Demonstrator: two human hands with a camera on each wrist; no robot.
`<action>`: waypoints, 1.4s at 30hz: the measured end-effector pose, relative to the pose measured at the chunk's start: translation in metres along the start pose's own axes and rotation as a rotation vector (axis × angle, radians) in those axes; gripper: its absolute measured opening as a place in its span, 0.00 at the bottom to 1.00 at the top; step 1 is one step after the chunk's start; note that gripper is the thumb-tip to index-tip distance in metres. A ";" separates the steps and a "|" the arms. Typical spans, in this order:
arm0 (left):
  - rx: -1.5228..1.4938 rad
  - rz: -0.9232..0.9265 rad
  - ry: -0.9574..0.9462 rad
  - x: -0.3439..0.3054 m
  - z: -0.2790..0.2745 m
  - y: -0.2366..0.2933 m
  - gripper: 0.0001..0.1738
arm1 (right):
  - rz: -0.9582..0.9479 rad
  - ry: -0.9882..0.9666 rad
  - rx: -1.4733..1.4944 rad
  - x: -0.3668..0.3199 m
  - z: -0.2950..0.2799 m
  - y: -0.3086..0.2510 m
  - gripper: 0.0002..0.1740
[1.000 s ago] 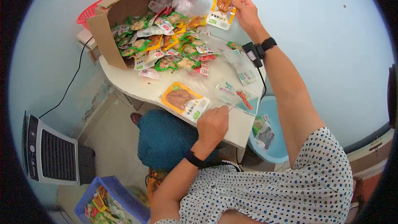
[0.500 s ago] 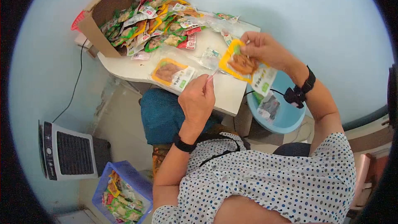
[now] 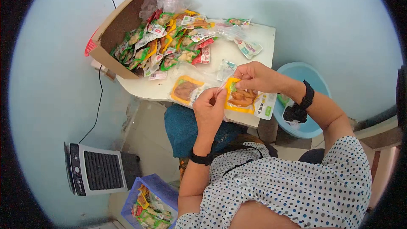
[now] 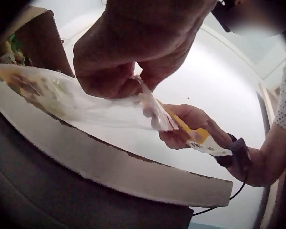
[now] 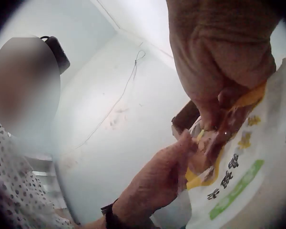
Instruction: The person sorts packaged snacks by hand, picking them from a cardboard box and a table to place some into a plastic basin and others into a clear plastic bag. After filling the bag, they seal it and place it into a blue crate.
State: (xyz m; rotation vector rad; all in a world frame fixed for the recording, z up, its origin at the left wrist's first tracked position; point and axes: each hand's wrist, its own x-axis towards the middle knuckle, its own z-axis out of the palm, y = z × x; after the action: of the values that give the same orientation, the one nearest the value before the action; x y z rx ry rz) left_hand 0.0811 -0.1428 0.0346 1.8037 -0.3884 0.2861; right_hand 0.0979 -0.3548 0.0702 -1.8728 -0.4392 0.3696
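My right hand (image 3: 259, 78) pinches the upper corner of a vacuum food packet (image 3: 245, 98), yellow-edged and white, with brown pieces showing through its window. Close beside it, my left hand (image 3: 208, 113) pinches the edge of a clear plastic bag (image 4: 107, 112), which stretches out over the table in the left wrist view. Another yellow-edged packet (image 3: 185, 90) lies in that bag at the table's front edge. In the right wrist view, the left fingertips meet the held packet (image 5: 238, 167) at its yellow edge.
A cardboard box (image 3: 116, 61) on its side spills green, yellow and red packets over the white table (image 3: 265, 44). A light blue basin (image 3: 316, 80) stands at the right. On the floor are a blue-purple crate (image 3: 131, 199) of packets and an air cooler (image 3: 101, 169).
My right hand has brought the packet down from above the table's back to the left hand. The left hand keeps hold of the bag's edge.
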 end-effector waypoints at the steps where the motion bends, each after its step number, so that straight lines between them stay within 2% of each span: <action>1: 0.026 0.010 -0.032 -0.001 -0.001 -0.001 0.11 | 0.000 0.013 -0.015 -0.002 0.001 0.000 0.07; 4: -0.064 -0.021 0.003 0.004 0.008 -0.007 0.09 | -0.030 0.035 0.066 0.002 -0.005 0.003 0.13; 7: -0.050 -0.004 0.069 0.001 0.009 -0.005 0.09 | 0.005 0.036 0.277 -0.009 -0.006 0.008 0.19; 10: -0.042 0.011 0.153 0.003 0.009 0.000 0.09 | 0.132 -0.015 0.611 -0.024 -0.016 0.010 0.24; 13: 0.048 0.071 0.219 0.003 0.003 -0.002 0.09 | 0.185 -0.085 0.881 -0.046 -0.005 0.025 0.24; 16: 0.014 0.047 0.143 0.000 -0.002 -0.003 0.08 | 0.158 0.072 0.927 -0.051 0.015 0.033 0.24; 19: 0.088 0.109 0.174 0.000 -0.003 0.006 0.07 | 0.156 0.151 0.924 -0.051 0.017 0.022 0.24; 22: 0.300 0.303 0.241 0.006 -0.006 0.007 0.07 | 0.208 0.103 0.797 -0.052 0.009 0.038 0.24; 25: 0.411 0.438 0.241 0.009 -0.006 0.008 0.11 | 0.212 0.107 0.852 -0.055 0.015 0.030 0.22; 28: 0.717 0.528 0.155 0.008 -0.006 0.021 0.16 | 0.177 0.129 0.950 -0.047 0.031 0.021 0.22; 31: 0.724 0.486 0.070 0.005 -0.002 0.029 0.17 | 0.164 0.101 1.009 -0.036 0.040 0.014 0.22; 37: 0.661 0.616 0.089 0.005 0.005 0.017 0.17 | 0.010 0.075 1.015 -0.003 0.061 0.007 0.20; 40: 0.671 0.587 0.065 0.004 0.005 0.024 0.18 | 0.004 0.060 0.990 0.015 0.063 0.015 0.17; 42: 0.641 0.541 0.059 0.002 0.004 0.025 0.17 | 0.004 0.127 1.017 0.030 0.067 0.013 0.16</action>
State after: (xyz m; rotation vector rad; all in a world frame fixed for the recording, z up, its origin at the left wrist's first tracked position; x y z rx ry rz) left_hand 0.0732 -0.1526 0.0565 2.2773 -0.8097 0.9217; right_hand 0.0954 -0.2891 0.0344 -0.8962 -0.1061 0.3747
